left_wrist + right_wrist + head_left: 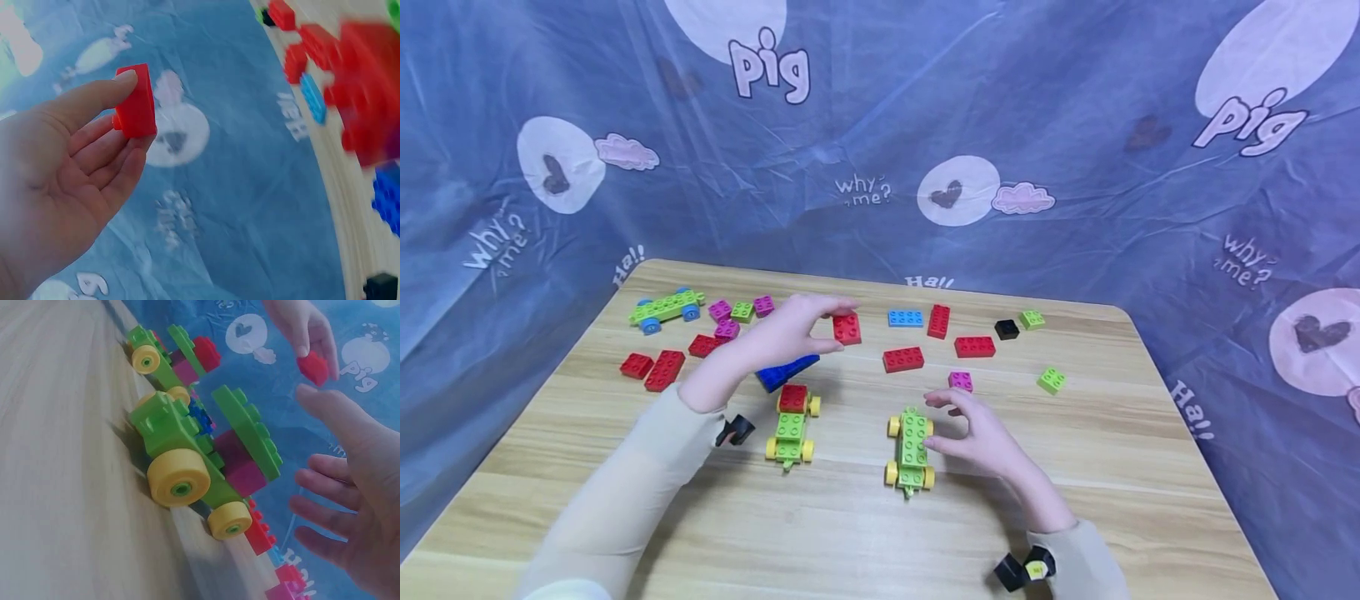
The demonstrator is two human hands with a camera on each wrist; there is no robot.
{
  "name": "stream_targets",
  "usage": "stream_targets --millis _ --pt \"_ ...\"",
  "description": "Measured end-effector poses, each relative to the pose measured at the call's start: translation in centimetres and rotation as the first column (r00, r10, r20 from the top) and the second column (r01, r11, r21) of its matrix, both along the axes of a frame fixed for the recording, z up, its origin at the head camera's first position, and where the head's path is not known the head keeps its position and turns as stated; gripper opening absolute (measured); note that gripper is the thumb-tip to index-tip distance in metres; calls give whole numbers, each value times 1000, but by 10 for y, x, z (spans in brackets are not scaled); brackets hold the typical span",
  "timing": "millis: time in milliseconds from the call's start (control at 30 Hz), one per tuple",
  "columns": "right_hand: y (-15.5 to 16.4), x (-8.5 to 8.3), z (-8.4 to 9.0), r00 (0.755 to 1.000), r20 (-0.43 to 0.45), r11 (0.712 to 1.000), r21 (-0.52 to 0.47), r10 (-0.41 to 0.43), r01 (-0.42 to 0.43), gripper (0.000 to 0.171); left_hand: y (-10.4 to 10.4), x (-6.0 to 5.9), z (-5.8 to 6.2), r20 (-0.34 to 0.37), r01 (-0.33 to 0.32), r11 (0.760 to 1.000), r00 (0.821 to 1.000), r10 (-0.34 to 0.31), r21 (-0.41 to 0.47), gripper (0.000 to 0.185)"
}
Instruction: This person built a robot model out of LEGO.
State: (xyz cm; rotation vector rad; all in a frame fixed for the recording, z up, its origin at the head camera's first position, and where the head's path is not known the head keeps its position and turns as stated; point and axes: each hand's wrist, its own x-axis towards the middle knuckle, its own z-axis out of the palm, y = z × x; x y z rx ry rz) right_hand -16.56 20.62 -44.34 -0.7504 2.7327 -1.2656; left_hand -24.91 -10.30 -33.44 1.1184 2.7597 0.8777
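My left hand (786, 333) pinches a red toy brick (847, 330) between thumb and fingers, raised above the table. In the left wrist view the brick (142, 103) stands on end, studs toward the palm. My right hand (977, 429), fingers loosely spread, is beside a green toy car (913, 446) with yellow wheels and holds nothing. The right wrist view shows a magenta brick (240, 465) on that car under a raised green plate (250, 428). To its left stands a similar green car (790, 427), topped by a red brick (793, 397).
Behind the left car lies a dark blue piece (786, 372), partly under my left hand. A green car base (667, 308) with blue wheels stands at the back left. Loose bricks lie around, including a light blue brick (906, 318) and a black brick (1007, 329).
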Motion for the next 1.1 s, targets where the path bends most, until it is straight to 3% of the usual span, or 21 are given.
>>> stream_targets --millis 400,767,1100 --pt "-11 0 15 989 -87 992 -68 -117 111 39 38 36 -8 26 79 997 997 -79 14 56" --pt "-16 4 22 992 -82 990 -108 -95 86 42 63 56 -27 177 42 998 983 -51 54 63" --pt "-19 7 23 987 -138 993 -88 -84 72 41 74 65 -41 181 8 998 983 -18 56 64"
